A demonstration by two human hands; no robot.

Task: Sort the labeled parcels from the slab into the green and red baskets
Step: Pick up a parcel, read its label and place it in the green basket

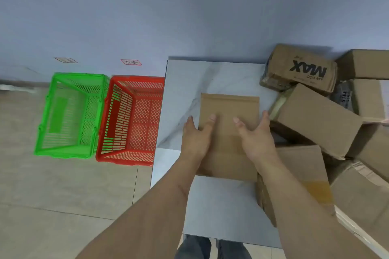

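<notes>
A flat brown cardboard parcel [228,111] lies on the grey marble slab [189,82], and no label shows on its upper face. My left hand [196,134] grips its left edge, thumb on top. My right hand [255,134] grips its right edge the same way. The green basket [69,149] and the red basket [126,157] stand side by side on the floor left of the slab; nothing shows inside either.
A heap of brown cardboard boxes [315,115] crowds the right side, one printed MAX [303,69]. Two small labels [130,62] are stuck on the blue wall above the baskets. Beige tiled floor [63,195] spreads to the left.
</notes>
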